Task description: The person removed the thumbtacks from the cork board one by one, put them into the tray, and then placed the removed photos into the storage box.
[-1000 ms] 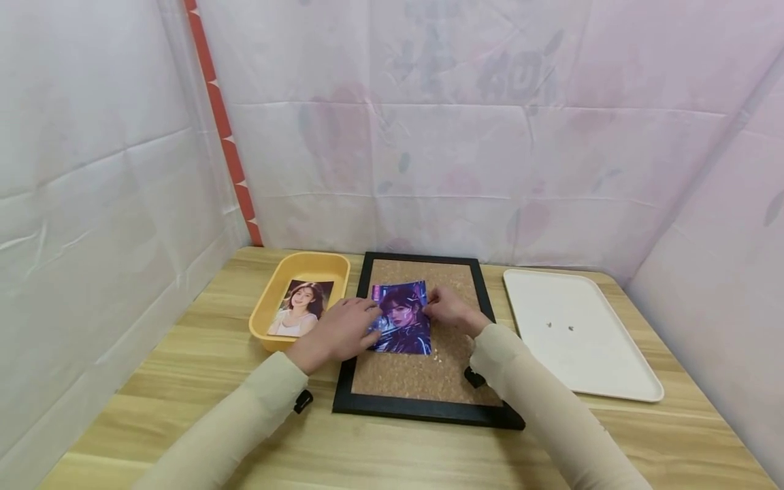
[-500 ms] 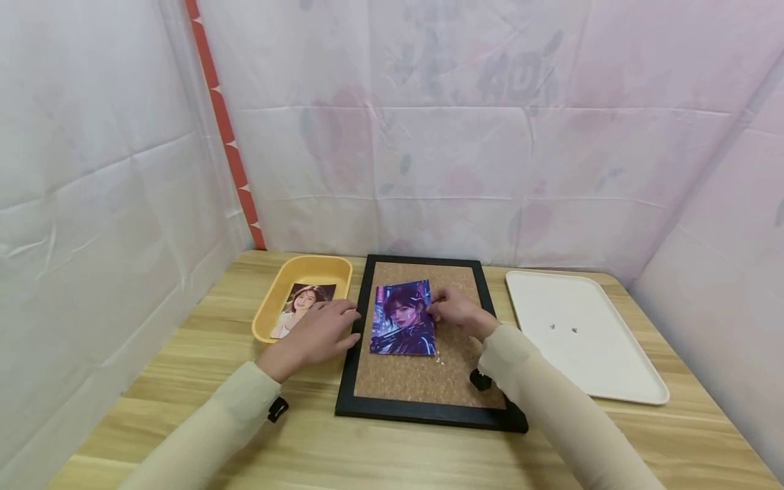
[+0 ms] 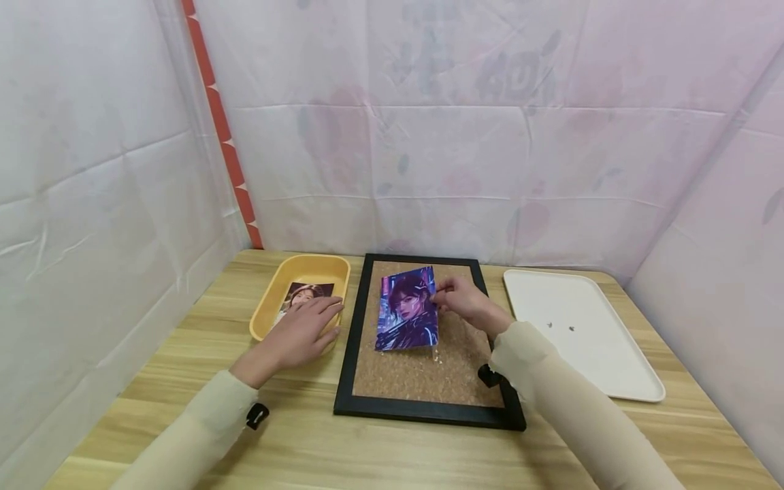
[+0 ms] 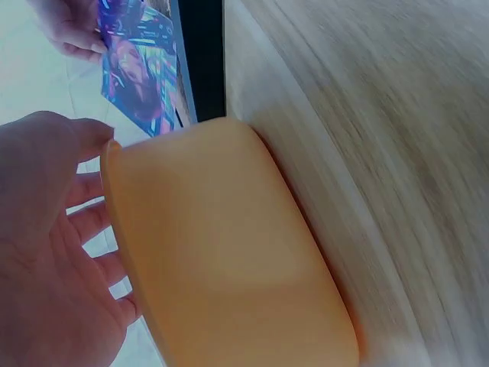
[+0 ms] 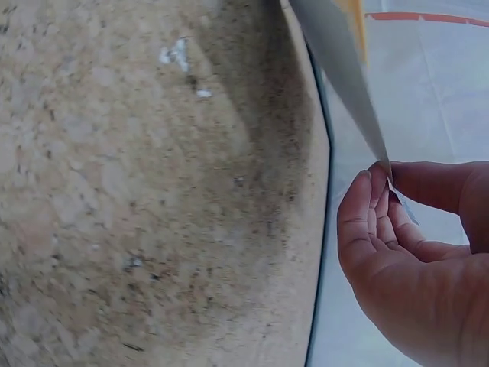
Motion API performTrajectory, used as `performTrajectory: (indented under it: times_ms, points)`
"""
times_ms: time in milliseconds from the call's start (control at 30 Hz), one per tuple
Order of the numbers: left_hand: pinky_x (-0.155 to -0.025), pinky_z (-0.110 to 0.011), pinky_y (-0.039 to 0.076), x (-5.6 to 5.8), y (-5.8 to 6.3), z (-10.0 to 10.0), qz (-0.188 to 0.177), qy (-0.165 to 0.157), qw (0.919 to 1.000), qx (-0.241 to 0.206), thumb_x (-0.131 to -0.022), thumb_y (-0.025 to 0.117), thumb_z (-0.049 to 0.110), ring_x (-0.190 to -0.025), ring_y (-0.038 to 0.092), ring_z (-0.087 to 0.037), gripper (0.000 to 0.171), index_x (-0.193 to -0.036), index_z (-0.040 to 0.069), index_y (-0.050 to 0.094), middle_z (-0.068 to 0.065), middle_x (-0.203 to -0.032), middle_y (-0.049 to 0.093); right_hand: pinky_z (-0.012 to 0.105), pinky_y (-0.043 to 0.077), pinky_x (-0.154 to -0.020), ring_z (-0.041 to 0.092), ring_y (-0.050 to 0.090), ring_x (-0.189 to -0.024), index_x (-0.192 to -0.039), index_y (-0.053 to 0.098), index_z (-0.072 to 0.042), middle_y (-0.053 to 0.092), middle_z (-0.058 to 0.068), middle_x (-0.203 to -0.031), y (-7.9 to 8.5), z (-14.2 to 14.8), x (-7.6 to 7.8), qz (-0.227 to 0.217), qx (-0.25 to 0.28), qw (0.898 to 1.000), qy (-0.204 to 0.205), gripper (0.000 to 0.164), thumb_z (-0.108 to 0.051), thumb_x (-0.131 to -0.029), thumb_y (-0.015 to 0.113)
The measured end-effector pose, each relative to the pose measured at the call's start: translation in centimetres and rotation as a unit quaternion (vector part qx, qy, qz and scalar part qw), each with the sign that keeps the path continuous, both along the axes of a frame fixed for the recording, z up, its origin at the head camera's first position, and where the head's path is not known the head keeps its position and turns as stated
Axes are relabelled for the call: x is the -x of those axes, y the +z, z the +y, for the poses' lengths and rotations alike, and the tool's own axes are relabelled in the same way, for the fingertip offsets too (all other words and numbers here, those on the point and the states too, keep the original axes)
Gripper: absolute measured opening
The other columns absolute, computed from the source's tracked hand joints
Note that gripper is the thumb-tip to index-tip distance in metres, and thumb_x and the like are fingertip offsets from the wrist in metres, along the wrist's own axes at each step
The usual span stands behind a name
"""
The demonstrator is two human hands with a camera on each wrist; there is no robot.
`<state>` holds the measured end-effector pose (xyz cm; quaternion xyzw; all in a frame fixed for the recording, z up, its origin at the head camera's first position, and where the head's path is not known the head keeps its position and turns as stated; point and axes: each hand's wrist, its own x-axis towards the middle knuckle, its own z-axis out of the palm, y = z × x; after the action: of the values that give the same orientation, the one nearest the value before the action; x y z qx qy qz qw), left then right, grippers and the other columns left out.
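My right hand (image 3: 468, 303) pinches the right edge of a purple-blue picture card (image 3: 407, 316) between thumb and fingers. In the right wrist view the card's pale back (image 5: 344, 76) stands tilted above the cork. Below it lies a cork board (image 3: 422, 381) in a black frame, with small white flecks on its surface. My left hand (image 3: 294, 333) is over a yellow tub (image 3: 262, 309), fingers spread and nearly straight. The left wrist view has its thumb right at the tub's rim. Inside the tub, a portrait photo (image 3: 311, 291) is partly hidden by that hand.
A white tray (image 3: 588, 367) stands to the right of the board, with small dark bits (image 3: 572, 329) on it. Pale cloth walls (image 3: 441, 170) close in the wooden table (image 3: 306, 449) at the back and both sides.
My left hand has left the purple-blue card and moved left over the yellow tub. My right hand has lifted the card from the cork, tilting it and shifting slightly right.
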<state>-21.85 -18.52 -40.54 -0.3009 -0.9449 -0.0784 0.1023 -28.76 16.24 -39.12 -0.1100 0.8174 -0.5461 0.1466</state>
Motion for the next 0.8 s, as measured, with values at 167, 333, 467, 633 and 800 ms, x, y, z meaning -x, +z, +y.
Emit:
performTrajectory:
  times_ms: [167, 333, 467, 633, 800]
  points:
    - [-0.113, -0.064, 0.034, -0.2, 0.1, -0.9, -0.001, 0.003, 0.9999, -0.015, -0.106, 0.057, 0.024, -0.141, 0.045, -0.037, 0.044, -0.144, 0.003, 0.057, -0.014, -0.152, 0.052, 0.051, 0.053, -0.092, 0.018, 0.064, -0.083, -0.120, 0.060, 0.016, 0.067, 0.019, -0.105, 0.9, 0.2, -0.2, 0.019, 0.011, 1.000, 0.001, 0.024, 0.000, -0.102, 0.055]
    - [-0.113, -0.064, 0.034, -0.2, 0.4, -2.2, -0.007, 0.018, 0.9993, -0.033, -0.107, 0.054, 0.025, -0.143, 0.042, -0.038, 0.043, -0.144, 0.003, 0.057, -0.015, -0.151, 0.052, 0.048, 0.056, -0.092, 0.015, 0.065, -0.081, -0.118, 0.060, 0.016, 0.068, 0.016, -0.102, 1.5, 0.1, -0.1, 0.030, 0.028, 0.999, 0.004, 0.023, 0.000, -0.101, 0.056]
    - [-0.112, -0.064, 0.034, -0.3, 0.4, -3.6, -0.008, 0.039, 0.9982, -0.045, -0.107, 0.053, 0.028, -0.144, 0.040, -0.039, 0.046, -0.145, 0.003, 0.055, -0.017, -0.153, 0.049, 0.038, 0.058, -0.086, 0.013, 0.066, -0.082, -0.121, 0.059, 0.017, 0.069, 0.018, -0.104, 2.0, -0.2, -0.2, 0.030, 0.043, 0.999, 0.005, 0.026, 0.000, -0.101, 0.055]
    - [-0.111, -0.068, 0.031, -0.5, 0.2, -5.0, -0.016, 0.066, 0.9957, -0.062, -0.107, 0.054, 0.030, -0.145, 0.036, -0.042, 0.051, -0.151, 0.003, 0.050, -0.019, -0.155, 0.046, 0.036, 0.058, -0.086, 0.015, 0.067, -0.087, -0.127, 0.058, 0.015, 0.068, 0.022, -0.113, 2.6, -0.5, -0.2, 0.027, 0.054, 0.998, 0.000, 0.029, -0.001, -0.103, 0.054]
    - [-0.112, -0.069, 0.029, -0.3, 0.1, -6.4, -0.027, 0.089, 0.9928, -0.075, -0.108, 0.051, 0.037, -0.147, 0.032, -0.044, 0.059, -0.153, 0.000, 0.044, -0.022, -0.157, 0.041, 0.038, 0.057, -0.090, 0.018, 0.069, -0.092, -0.128, 0.059, 0.012, 0.069, 0.021, -0.115, 3.4, -1.0, -0.3, 0.025, 0.052, 0.998, -0.002, 0.029, -0.005, -0.105, 0.054]
